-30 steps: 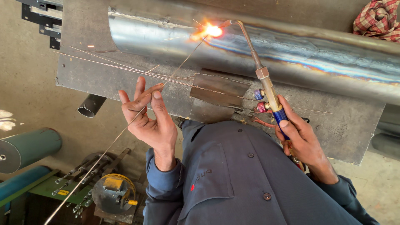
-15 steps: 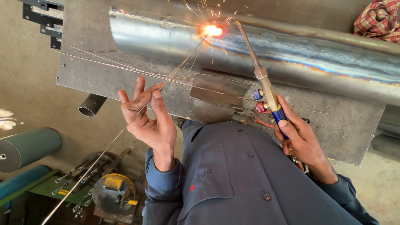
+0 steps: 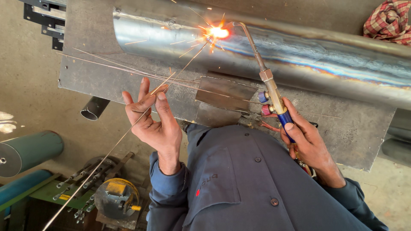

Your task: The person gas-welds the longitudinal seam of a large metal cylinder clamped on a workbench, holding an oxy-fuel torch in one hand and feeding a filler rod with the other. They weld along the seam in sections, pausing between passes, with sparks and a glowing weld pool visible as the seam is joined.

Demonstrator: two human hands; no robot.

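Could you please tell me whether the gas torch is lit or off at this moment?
Lit: the brass gas torch with blue handle, held in the right hand, shows a bright glow and flying sparks at its tip on the long shiny steel pipe.

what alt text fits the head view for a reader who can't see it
A person's right hand aims a gas torch at a sparking flame on a metal pipe, while the left hand feeds in a thin filler rod.

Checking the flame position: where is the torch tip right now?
Head view, upper middle: the torch tip sits at the sparking spot on the metal pipe.
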